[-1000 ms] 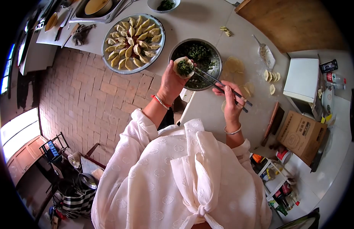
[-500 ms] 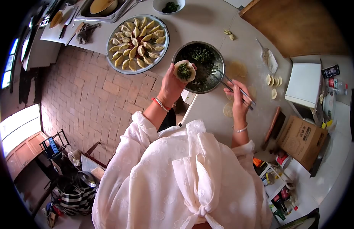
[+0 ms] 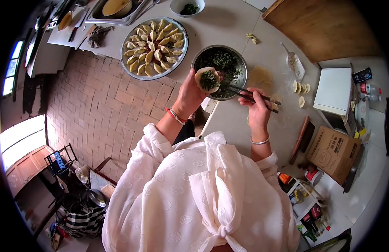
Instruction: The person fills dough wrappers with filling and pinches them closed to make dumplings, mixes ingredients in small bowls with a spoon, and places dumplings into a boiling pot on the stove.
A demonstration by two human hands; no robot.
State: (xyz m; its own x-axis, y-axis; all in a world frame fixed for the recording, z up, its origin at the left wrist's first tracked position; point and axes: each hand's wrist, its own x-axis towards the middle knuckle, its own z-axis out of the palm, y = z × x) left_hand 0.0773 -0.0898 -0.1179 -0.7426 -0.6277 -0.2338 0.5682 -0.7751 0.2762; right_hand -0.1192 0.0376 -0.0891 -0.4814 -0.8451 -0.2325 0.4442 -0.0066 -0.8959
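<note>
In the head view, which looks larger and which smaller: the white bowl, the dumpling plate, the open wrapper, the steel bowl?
Largest to smallest:
dumpling plate
steel bowl
white bowl
open wrapper, held in the left hand

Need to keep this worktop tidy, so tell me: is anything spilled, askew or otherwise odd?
One small thing: a yellowish-green clump lies loose on the counter, up and right of the metal bowl. It looks like a stray scrap, though I cannot tell what it is. Nothing else plainly looks spilled or damaged.
</note>
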